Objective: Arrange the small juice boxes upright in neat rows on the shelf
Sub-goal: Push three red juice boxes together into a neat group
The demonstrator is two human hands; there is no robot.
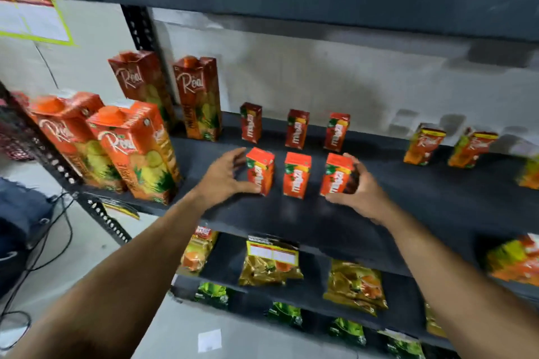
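Several small red juice boxes stand upright in two rows of three on the dark shelf (pixel 291 218). In the front row are a left box (pixel 260 171), a middle box (pixel 296 175) and a right box (pixel 337 174). The back row (pixel 297 129) stands behind them. My left hand (pixel 223 173) cups the left side of the front left box, thumb under its front corner. My right hand (pixel 360 191) wraps the right side of the front right box. The middle box stands free between them.
Tall Real juice cartons (pixel 137 151) crowd the shelf's left end. Two small Real boxes (pixel 424 144) stand at the right, with more at the right edge. Snack packets (pixel 269 261) lie on the lower shelves. Cables and a dark bag (pixel 20 224) lie on the floor at left.
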